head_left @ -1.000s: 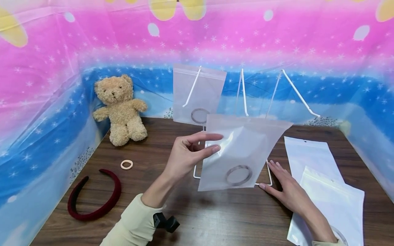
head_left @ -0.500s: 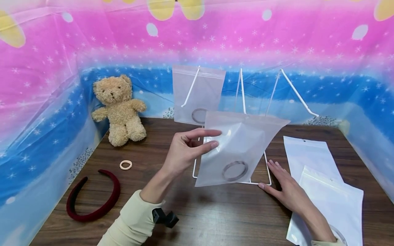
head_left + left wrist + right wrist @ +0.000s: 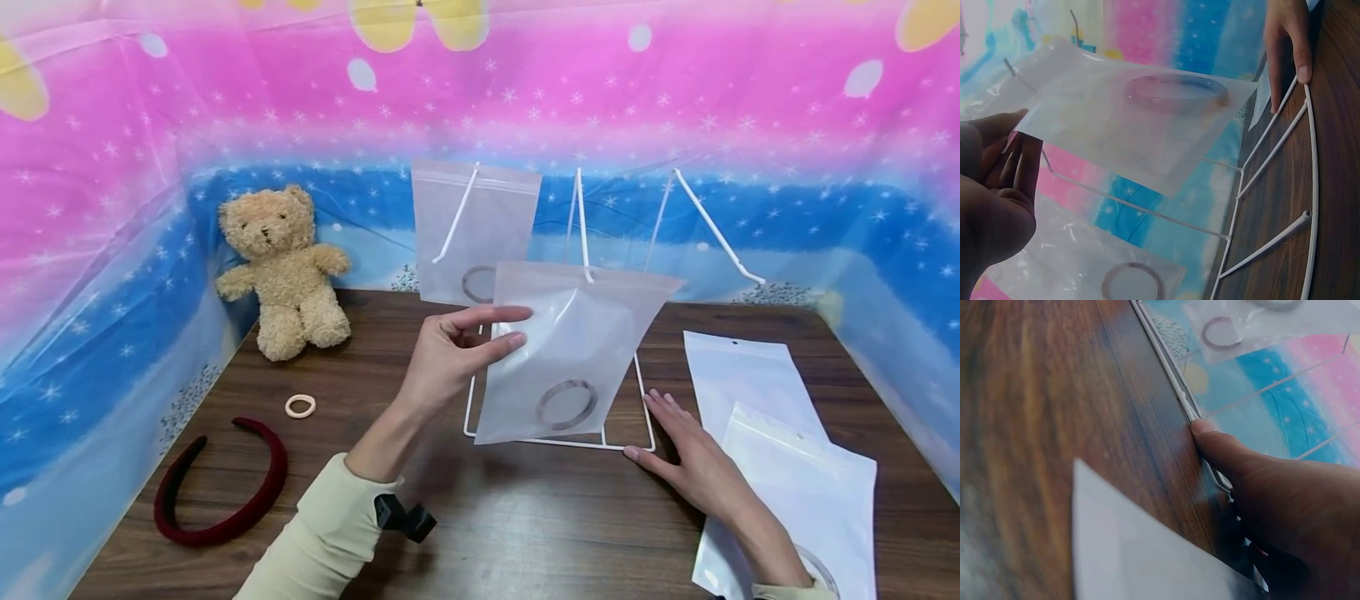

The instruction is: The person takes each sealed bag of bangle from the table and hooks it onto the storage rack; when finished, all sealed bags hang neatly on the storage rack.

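My left hand (image 3: 457, 354) pinches the left edge of a translucent zip bag (image 3: 540, 350) between thumb and fingers. A greyish bangle (image 3: 567, 405) shows through near the bag's bottom. The tip of the middle hook (image 3: 584, 242) on a white wire display rack (image 3: 566, 444) overlaps the bag's top edge, at its centre. My right hand (image 3: 701, 467) lies fairly flat at the rack's front right corner, its thumb on the base wire (image 3: 1172, 378) in the right wrist view. A second bag (image 3: 476, 217), also with a ring shape inside, hangs from the left hook (image 3: 457, 212).
The rack's right hook (image 3: 720, 227) bears nothing. White bags (image 3: 810, 500) lie overlapping at the right, beside my right forearm. On the left are a teddy bear (image 3: 281, 271), a small cream ring (image 3: 300, 407) and a dark red headband (image 3: 225, 525). Patterned cloth (image 3: 675, 100) surrounds the table.
My left hand has raised the bag slightly and moved it back. The middle hook's tip now shows in front of the bag's top edge. My right hand stays at the rack's base.
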`<state>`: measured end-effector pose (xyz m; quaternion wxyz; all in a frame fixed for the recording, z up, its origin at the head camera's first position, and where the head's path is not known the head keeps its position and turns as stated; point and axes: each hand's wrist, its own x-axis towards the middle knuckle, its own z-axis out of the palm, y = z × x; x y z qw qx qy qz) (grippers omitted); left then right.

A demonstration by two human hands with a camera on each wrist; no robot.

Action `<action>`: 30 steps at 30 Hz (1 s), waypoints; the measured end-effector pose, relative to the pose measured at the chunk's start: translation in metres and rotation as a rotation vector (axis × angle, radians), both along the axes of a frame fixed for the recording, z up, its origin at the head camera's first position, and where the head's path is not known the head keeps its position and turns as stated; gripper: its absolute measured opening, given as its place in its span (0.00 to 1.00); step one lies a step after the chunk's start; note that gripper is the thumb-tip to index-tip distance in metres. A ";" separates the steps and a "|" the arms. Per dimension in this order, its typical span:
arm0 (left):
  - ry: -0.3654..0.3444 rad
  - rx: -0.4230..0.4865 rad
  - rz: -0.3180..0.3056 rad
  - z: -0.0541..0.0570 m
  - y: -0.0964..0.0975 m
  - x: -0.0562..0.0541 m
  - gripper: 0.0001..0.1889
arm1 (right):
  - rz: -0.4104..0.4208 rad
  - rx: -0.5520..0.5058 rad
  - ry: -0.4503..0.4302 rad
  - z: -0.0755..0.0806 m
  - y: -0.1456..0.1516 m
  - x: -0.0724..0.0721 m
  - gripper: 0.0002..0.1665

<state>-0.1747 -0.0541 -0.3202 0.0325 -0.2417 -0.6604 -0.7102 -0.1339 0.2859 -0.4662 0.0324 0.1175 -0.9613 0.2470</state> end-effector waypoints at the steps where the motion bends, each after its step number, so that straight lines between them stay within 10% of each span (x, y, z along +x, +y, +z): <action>1: -0.001 0.006 -0.002 -0.001 0.001 -0.002 0.14 | 0.001 -0.002 0.003 0.000 0.000 0.000 0.54; 11: 0.063 0.014 0.041 -0.004 0.016 -0.026 0.13 | 0.008 -0.013 0.034 -0.001 0.003 0.002 0.53; 20: 0.064 0.025 0.076 0.023 0.026 -0.039 0.14 | 0.001 -0.007 0.031 0.000 0.004 0.003 0.53; 30: 0.034 0.107 0.147 0.027 0.040 -0.082 0.14 | 0.002 -0.003 0.054 0.003 0.003 0.003 0.53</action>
